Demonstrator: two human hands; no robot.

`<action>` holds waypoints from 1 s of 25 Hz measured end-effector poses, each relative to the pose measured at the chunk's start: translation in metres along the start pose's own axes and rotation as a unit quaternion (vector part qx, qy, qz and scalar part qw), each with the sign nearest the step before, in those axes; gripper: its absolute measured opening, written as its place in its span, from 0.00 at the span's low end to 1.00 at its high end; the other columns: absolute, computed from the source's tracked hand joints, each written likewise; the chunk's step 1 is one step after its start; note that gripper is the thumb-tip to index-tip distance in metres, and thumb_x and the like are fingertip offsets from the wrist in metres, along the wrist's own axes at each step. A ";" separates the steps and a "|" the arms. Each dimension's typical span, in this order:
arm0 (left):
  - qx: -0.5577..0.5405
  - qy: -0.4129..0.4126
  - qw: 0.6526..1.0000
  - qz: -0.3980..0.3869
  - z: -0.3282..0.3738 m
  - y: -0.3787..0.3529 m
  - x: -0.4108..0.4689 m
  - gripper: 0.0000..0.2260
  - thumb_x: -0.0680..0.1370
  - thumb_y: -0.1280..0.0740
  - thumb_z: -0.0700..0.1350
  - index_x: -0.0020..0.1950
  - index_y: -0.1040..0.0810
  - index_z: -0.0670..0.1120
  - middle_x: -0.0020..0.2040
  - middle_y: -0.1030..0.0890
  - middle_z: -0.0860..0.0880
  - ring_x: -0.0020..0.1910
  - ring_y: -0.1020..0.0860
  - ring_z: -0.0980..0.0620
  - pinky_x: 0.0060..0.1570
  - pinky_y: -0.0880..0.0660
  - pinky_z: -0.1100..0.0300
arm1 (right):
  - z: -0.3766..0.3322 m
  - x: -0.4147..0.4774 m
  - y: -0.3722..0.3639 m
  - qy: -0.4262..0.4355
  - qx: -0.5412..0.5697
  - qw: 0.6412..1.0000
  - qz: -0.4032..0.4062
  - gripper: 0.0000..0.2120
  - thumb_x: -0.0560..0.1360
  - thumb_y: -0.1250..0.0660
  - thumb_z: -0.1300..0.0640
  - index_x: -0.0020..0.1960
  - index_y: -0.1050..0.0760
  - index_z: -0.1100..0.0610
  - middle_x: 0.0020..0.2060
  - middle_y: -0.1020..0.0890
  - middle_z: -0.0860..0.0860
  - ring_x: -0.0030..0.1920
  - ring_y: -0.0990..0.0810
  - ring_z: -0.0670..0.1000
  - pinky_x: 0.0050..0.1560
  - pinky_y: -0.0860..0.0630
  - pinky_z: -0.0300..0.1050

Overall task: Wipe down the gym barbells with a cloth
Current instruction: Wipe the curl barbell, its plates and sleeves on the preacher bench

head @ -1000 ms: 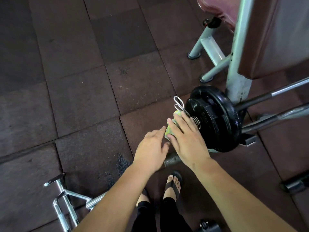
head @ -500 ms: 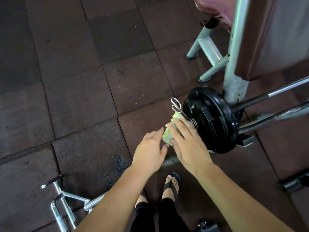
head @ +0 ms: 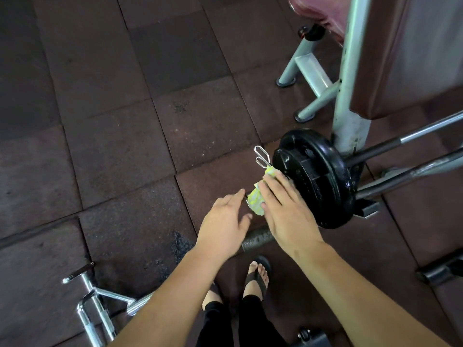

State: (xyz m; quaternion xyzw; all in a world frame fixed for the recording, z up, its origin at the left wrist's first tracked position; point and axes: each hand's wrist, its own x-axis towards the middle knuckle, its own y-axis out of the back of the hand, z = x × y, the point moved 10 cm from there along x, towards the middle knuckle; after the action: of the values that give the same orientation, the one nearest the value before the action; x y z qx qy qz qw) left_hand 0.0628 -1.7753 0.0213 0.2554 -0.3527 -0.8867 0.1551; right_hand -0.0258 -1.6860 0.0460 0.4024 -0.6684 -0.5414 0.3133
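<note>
I'm looking down at a floor of dark rubber tiles [head: 125, 146]. Nearest me, at the bottom of the frame, are two feet in black sandals [head: 258, 279], with a chrome cable handle [head: 95, 304] lying at the lower left. Above the feet, a dark knurled bar end [head: 256, 240] shows between the wrists.

The left hand [head: 223, 226] hovers in the lower centre with its fingers loose and slightly spread, holding nothing. Its forefinger is just beside the cloth [head: 256, 202], and I cannot tell if they touch. The yellow-green cloth is bunched on the barbell's sleeve, right of centre. The right hand [head: 285, 216] lies on it with its fingers nearly straight, the tips reaching toward the black weight plate [head: 318, 176]. Its thumb is hidden.

A wire spring collar [head: 261, 156] sticks up just beyond the cloth, against the plate. The plate's raised markings are too dark for me to read. The barbell shaft [head: 413, 136] runs off to the right edge. Behind it, at the upper right, stand a grey bench upright [head: 350, 96] and a maroon pad [head: 406, 53].
</note>
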 end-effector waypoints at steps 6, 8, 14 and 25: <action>0.005 0.003 1.000 0.006 0.000 0.000 0.001 0.26 0.78 0.36 0.48 0.76 0.36 0.51 0.61 0.23 0.52 0.62 0.28 0.49 0.57 0.27 0.55 | -0.015 0.018 -0.007 -0.058 0.053 0.997 0.013 0.19 0.81 0.42 0.56 0.69 0.25 0.61 0.69 0.25 0.55 0.77 0.36 0.58 0.76 0.39 0.59; -0.002 0.003 1.000 0.002 0.000 -0.001 0.000 0.27 0.78 0.36 0.48 0.77 0.37 0.50 0.64 0.24 0.52 0.64 0.29 0.50 0.60 0.28 0.54 | -0.018 -0.002 -0.004 -0.023 0.066 0.997 0.011 0.21 0.81 0.40 0.58 0.73 0.30 0.60 0.74 0.30 0.54 0.79 0.41 0.56 0.76 0.41 0.58; 0.010 0.000 1.000 0.006 0.001 -0.002 -0.002 0.27 0.80 0.36 0.50 0.78 0.38 0.46 0.67 0.25 0.49 0.66 0.30 0.49 0.63 0.29 0.54 | 0.003 0.008 0.004 -0.078 0.035 0.995 0.044 0.19 0.80 0.37 0.60 0.69 0.26 0.64 0.72 0.27 0.58 0.78 0.38 0.58 0.75 0.37 0.58; 0.021 -0.010 1.000 0.005 0.003 -0.002 -0.007 0.27 0.80 0.37 0.49 0.78 0.39 0.46 0.68 0.26 0.48 0.68 0.32 0.49 0.64 0.31 0.54 | 0.013 0.000 0.012 -0.063 0.078 0.991 0.085 0.23 0.74 0.38 0.71 0.69 0.26 0.66 0.73 0.28 0.56 0.78 0.38 0.57 0.75 0.36 0.53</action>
State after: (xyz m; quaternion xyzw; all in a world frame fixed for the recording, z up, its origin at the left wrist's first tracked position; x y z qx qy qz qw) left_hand 0.0669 -1.7692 0.0246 0.2477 -0.3737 -0.8811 0.1505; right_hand -0.0391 -1.6789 0.0549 0.3322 -0.7588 -0.4833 0.2834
